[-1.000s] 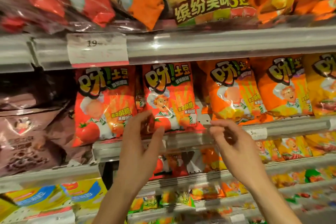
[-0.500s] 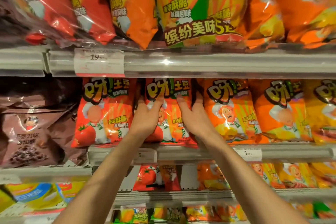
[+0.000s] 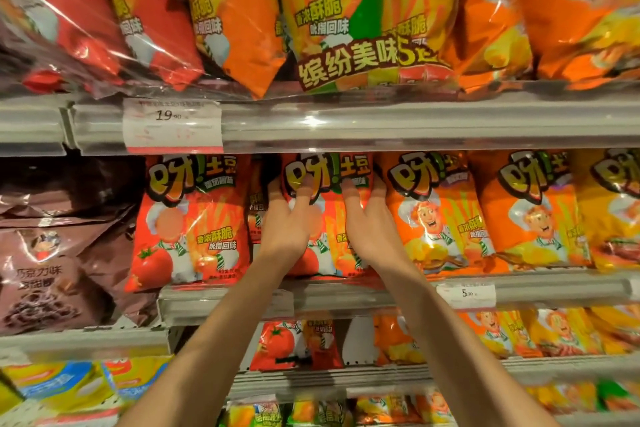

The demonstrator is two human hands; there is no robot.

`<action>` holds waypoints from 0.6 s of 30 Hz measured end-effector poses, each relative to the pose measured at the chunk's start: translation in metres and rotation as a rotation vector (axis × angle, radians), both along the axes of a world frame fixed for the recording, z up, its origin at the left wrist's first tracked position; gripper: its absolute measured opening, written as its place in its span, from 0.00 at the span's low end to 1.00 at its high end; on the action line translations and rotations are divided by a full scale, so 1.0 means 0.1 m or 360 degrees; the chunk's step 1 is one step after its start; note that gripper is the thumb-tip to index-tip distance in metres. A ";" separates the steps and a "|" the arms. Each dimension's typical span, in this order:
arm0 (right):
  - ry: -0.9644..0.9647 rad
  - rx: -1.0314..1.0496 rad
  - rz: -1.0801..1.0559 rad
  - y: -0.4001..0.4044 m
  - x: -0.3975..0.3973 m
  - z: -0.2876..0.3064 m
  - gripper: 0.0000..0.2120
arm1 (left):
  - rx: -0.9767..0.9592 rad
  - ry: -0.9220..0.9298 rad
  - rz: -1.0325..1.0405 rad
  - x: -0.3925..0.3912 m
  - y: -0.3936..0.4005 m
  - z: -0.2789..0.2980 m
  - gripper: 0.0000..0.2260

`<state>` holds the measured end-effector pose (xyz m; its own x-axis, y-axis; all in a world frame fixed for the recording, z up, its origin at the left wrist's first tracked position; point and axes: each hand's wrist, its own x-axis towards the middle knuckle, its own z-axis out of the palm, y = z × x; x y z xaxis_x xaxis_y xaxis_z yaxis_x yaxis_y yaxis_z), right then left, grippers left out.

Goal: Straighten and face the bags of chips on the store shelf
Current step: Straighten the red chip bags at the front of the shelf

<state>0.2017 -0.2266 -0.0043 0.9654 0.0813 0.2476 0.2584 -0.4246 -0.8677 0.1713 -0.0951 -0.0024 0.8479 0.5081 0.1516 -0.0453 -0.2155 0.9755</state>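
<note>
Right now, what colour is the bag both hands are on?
Red, with a tomato at its foot: the red chip bag, under the left hand and right hand; head view.

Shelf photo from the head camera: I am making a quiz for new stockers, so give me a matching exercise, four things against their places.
Things:
1. red tomato bag
2. brown bags
3. 19.90 price tag
4. 5-pack bundle

Places:
A. on the top shelf
B. on the upper shelf rail, left of the hands
C. far left, middle level
D. between the left hand and the right hand

Pairs: 1-D, 2-C, 3-B, 4-A
</note>
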 end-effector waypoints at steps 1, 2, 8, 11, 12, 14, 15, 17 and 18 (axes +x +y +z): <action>0.0001 -0.0010 -0.0005 0.00 0.01 0.00 0.36 | -0.0018 0.0000 -0.0011 0.01 -0.01 0.00 0.33; 0.0006 -0.0025 0.0002 0.00 0.02 0.01 0.36 | -0.0006 -0.0004 -0.0007 0.02 0.00 -0.01 0.34; -0.0149 -0.0078 0.0005 -0.03 -0.09 0.00 0.36 | 0.0198 -0.0141 -0.0117 -0.16 0.07 -0.05 0.34; -0.0318 -0.0228 0.0080 -0.04 -0.21 -0.06 0.33 | 0.0382 -0.0113 -0.0159 -0.23 0.09 -0.04 0.29; -0.0334 -0.0295 0.0098 -0.03 -0.20 -0.06 0.31 | 0.0415 -0.0091 -0.0138 -0.22 0.08 -0.04 0.27; -0.0350 -0.0374 0.0091 -0.04 -0.13 -0.02 0.29 | 0.0459 -0.0047 -0.0085 -0.17 0.04 -0.02 0.28; -0.0364 -0.0407 0.0083 -0.06 -0.11 0.01 0.28 | 0.0501 -0.0046 -0.0076 -0.14 0.02 -0.04 0.29; -0.0365 -0.0449 0.0101 -0.09 -0.09 0.05 0.27 | 0.0537 -0.0048 -0.0059 -0.11 0.00 -0.05 0.28; -0.0381 -0.0452 0.0112 -0.11 -0.10 0.06 0.25 | 0.0549 -0.0039 -0.0062 -0.10 0.00 -0.05 0.28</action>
